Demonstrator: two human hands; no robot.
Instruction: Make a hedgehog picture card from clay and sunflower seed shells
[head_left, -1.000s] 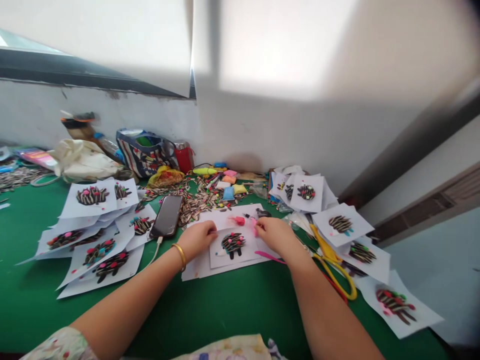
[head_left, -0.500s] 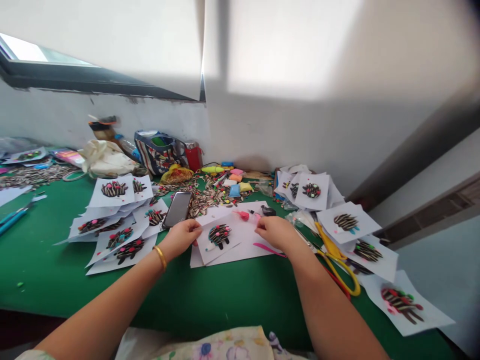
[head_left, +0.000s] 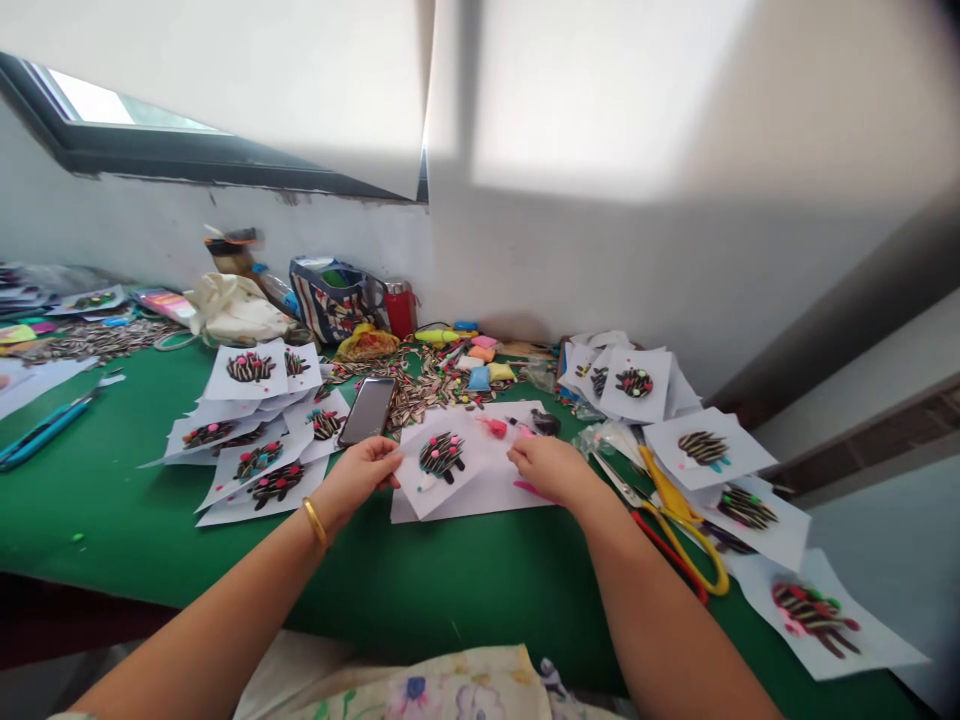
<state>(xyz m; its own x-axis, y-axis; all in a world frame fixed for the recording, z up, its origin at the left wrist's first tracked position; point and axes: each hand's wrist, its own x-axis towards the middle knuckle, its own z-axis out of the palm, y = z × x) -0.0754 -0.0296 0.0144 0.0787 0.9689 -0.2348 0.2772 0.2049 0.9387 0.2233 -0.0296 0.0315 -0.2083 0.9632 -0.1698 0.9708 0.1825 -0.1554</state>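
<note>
My left hand (head_left: 364,475), with a gold bracelet on its wrist, pinches the left edge of a white paper card (head_left: 424,500). On the card is a hedgehog figure (head_left: 442,458) of striped sunflower seeds, with pink dots, a blue edge and dark feet. The card's left side is tilted over a larger white sheet (head_left: 487,500). My right hand (head_left: 551,468) is over the sheet's right part, fingers closed; what they hold, if anything, is hidden. A pink plastic tool (head_left: 527,488) sticks out beneath it. Just beyond lie red clay (head_left: 495,428) and a black lump (head_left: 546,421).
Stacks of hedgehog cards lie left (head_left: 262,480) and right (head_left: 709,450). A phone (head_left: 367,412), loose sunflower seeds (head_left: 420,390) and clay packets (head_left: 480,378) are behind the sheet. Yellow-handled scissors (head_left: 686,530) lie right, a blue cutter (head_left: 49,435) far left.
The hedgehog card has turned, and its left side is raised more in my left hand. My right hand has shifted slightly over the pink tool. The whole view has swung a little left.
</note>
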